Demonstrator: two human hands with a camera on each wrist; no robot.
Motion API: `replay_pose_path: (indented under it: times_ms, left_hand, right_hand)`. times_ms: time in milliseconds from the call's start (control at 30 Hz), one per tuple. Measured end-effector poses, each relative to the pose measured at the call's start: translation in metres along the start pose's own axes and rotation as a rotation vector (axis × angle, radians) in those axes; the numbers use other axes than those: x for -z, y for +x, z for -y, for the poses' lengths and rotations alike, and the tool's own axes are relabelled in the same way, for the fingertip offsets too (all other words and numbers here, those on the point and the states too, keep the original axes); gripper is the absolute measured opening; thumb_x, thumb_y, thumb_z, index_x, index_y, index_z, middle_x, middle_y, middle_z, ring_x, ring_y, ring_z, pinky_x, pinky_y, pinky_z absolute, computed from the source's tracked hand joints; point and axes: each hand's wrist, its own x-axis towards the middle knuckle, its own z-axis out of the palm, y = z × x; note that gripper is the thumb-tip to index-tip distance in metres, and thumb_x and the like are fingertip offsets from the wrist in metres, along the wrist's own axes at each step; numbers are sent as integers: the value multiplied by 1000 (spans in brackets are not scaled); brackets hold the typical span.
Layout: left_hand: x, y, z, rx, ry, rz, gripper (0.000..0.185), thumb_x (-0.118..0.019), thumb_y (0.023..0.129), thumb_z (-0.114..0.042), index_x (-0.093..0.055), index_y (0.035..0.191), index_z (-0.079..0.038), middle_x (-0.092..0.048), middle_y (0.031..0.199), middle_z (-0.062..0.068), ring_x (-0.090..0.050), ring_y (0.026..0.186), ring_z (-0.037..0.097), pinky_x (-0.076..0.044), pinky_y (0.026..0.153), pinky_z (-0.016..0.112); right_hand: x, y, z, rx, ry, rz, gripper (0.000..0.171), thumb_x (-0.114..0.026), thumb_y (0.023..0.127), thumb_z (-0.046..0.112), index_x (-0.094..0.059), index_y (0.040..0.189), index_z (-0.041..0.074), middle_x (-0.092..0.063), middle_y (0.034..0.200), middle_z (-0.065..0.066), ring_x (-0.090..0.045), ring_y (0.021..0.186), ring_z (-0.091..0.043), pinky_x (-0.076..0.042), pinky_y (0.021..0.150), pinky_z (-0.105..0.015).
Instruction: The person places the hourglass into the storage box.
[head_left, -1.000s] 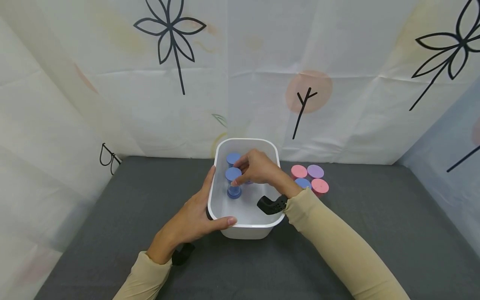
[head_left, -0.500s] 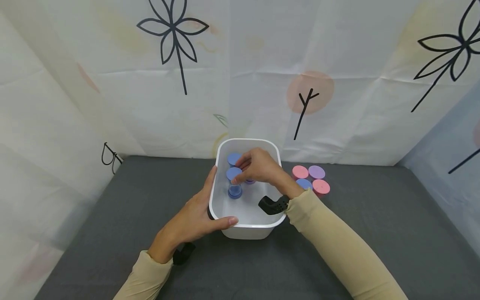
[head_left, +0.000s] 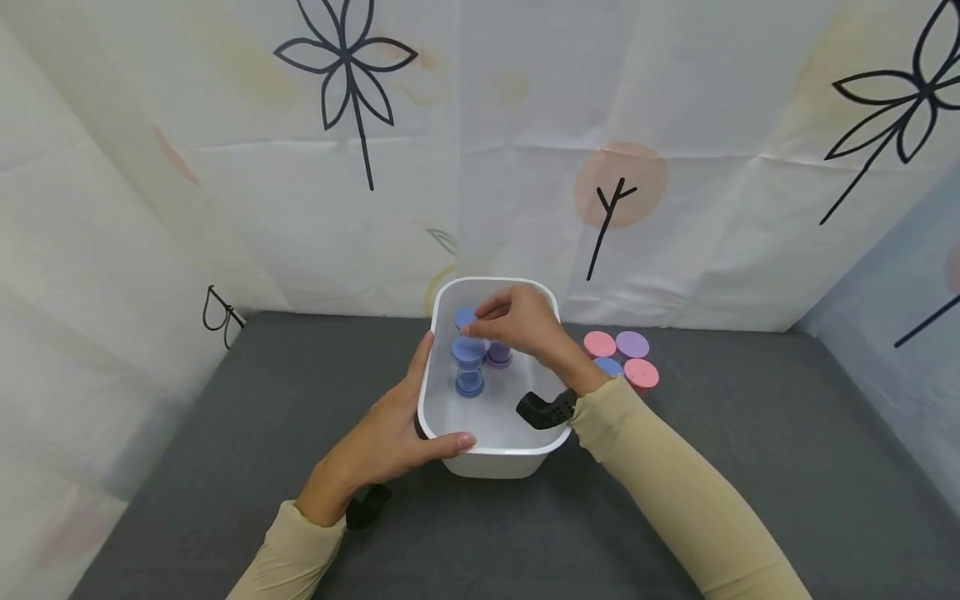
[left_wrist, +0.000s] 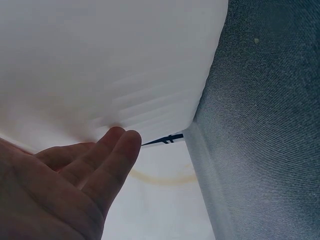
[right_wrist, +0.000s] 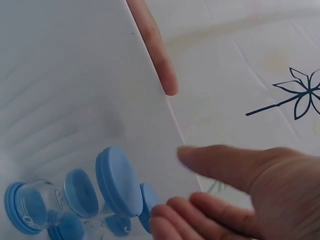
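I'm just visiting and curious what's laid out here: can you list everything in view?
White bin: one, white plastic, middle of the table.
Blue-lidded jars: at least two, clear with blue lids, inside the bin on its left side.
Purple-lidded jar: one, inside the bin, under the right hand.
Loose jars: four, two pink lids, one purple, one blue, on the table right of the bin.
Table cover: one, dark grey cloth.
Backdrop: white sheet with black flower drawings.
Left hand: grips the bin's near left rim.
Right hand: over the jars in the bin, fingers loose, holding nothing.
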Motion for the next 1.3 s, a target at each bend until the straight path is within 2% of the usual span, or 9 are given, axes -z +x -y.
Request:
replay_pose_path:
  times_ms: [300, 533, 700, 800, 1000, 1300]
  left_hand:
    - [-1, 2, 1, -10, -15, 11, 122, -84, 83, -42, 8, 163, -34, -46, 151, 5, -60, 119, 29, -48, 93, 55]
    - [-1, 2, 0, -5, -15, 12, 123, -84, 82, -42, 9, 163, -34, -41, 155, 2, -59, 121, 28, -48, 93, 57]
    - [0, 2, 0, -6, -7, 5, 123, -84, 82, -43, 8, 163, -34, -43, 153, 2, -59, 119, 18, -47, 95, 56]
    - [0, 2, 1, -10, -3, 2, 123, -84, 82, -44, 8, 163, -34, -45, 152, 2, -59, 119, 19, -47, 96, 56]
    - [-1, 1, 2, -14, -1, -4, 123, -85, 81, -44, 7, 163, -33, -44, 153, 3, -59, 120, 28, -47, 94, 57]
    - [-1, 0, 1, -15, 27, -17, 124, -85, 80, -44, 6, 163, -33, -42, 155, 0, -56, 122, 17, -46, 96, 53]
  right_hand:
    - [11, -3, 7, 18, 143, 36, 42, -86, 82, 22, -74, 114, -1, -75, 100, -8, -71, 93, -20, -55, 85, -35]
    - [34, -14, 12, 62, 258, 42, 39, -82, 87, 19, -71, 118, -3, -75, 102, -11, -70, 101, -27, -48, 97, -49]
    - [51, -32, 19, 75, 264, 13, 40, -81, 88, 19, -70, 120, -3, -74, 106, -11, -69, 103, -22, -46, 101, -43]
    - [60, -44, 19, 89, 243, -7, 39, -81, 88, 19, -70, 119, -2, -74, 107, -12, -70, 102, -21, -49, 98, -40]
    - [75, -70, 8, 74, 212, -64, 37, -81, 89, 21, -70, 118, 1, -74, 109, -10, -71, 101, -18, -53, 91, -30]
    - [87, -106, -31, 63, 270, -151, 40, -81, 89, 17, -68, 120, -5, -75, 107, -7, -73, 99, -20, -56, 84, -29]
